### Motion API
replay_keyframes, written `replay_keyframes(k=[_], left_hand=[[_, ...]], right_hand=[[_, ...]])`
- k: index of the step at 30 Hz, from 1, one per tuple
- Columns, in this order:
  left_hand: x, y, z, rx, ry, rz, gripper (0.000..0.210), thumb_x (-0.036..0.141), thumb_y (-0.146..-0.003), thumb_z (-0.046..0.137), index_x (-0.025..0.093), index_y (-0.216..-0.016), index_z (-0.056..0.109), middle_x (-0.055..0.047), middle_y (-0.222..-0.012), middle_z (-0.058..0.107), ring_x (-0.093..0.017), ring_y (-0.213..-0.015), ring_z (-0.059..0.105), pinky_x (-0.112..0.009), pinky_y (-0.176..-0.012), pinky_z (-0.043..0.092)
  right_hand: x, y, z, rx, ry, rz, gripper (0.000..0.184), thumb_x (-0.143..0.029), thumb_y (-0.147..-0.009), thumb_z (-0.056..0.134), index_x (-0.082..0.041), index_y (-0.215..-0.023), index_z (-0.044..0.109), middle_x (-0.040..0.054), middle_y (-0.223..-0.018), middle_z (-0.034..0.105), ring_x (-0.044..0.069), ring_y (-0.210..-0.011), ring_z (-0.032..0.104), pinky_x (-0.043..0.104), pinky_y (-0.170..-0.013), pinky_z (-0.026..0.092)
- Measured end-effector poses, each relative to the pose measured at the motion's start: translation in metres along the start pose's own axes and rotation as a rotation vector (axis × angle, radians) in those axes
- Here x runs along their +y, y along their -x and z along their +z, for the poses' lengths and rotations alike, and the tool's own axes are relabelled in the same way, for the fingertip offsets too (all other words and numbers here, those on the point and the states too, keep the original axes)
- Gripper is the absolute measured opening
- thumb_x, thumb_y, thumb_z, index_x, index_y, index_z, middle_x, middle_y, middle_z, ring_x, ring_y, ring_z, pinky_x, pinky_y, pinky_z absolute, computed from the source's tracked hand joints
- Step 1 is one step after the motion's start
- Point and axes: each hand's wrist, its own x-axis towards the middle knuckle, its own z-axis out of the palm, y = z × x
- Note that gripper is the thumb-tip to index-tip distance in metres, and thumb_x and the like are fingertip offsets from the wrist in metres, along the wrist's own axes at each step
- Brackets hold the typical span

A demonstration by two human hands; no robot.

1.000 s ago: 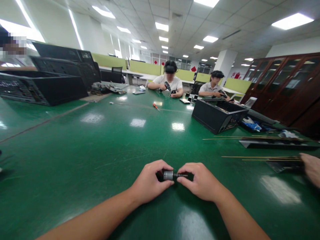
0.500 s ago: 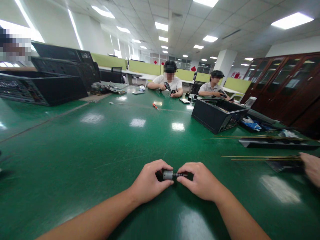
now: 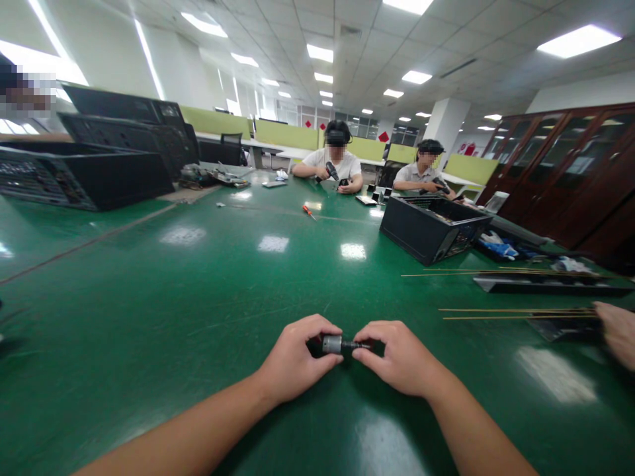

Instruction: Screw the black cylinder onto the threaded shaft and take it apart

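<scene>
Just above the green table, a small motor (image 3: pixel 332 344) is held level, a silver-grey cylinder with a thin, dark, ridged shaft (image 3: pixel 356 344) pointing right. Thumb and fingers of my left hand (image 3: pixel 300 357) close round the cylinder from the left; its rear end is partly hidden in the palm. From the other side, my right hand (image 3: pixel 397 360) pinches around the shaft between thumb and forefinger. The shaft's tip is dark and blurred within that hand.
The green table (image 3: pixel 198 344) has a red screwdriver (image 3: pixel 308 211) farther out. Open black computer cases (image 3: pixel 417 228) stand right and left. Thin rods (image 3: pixel 516 311) and a dark channel (image 3: pixel 546 284) lie right, near another person's hand (image 3: pixel 618 334). Two co-workers (image 3: pixel 333 162) sit opposite with drills.
The motor and my hands have shifted very slightly. My grip looks the same, and the surroundings are unchanged.
</scene>
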Motion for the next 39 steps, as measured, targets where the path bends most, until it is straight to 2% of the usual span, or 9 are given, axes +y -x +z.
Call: replay_keyframes(k=[39], left_hand=[[-0.0023,-0.0008,-0.0021,0.036,0.009,-0.026,0.028,0.013,-0.071,0.077,0.022,-0.097,0.07,-0.001,-0.092,0.07,-0.017,-0.086,0.064,-0.03,-0.079,0.048]], right_hand=[[0.0037,0.0014,-0.0084,0.014,0.009,0.028,0.007,-0.022,-0.086,0.066,-0.021,-0.088,0.072,0.0006,-0.081,0.071,0.016,-0.075,0.063,0.028,-0.073,0.045]])
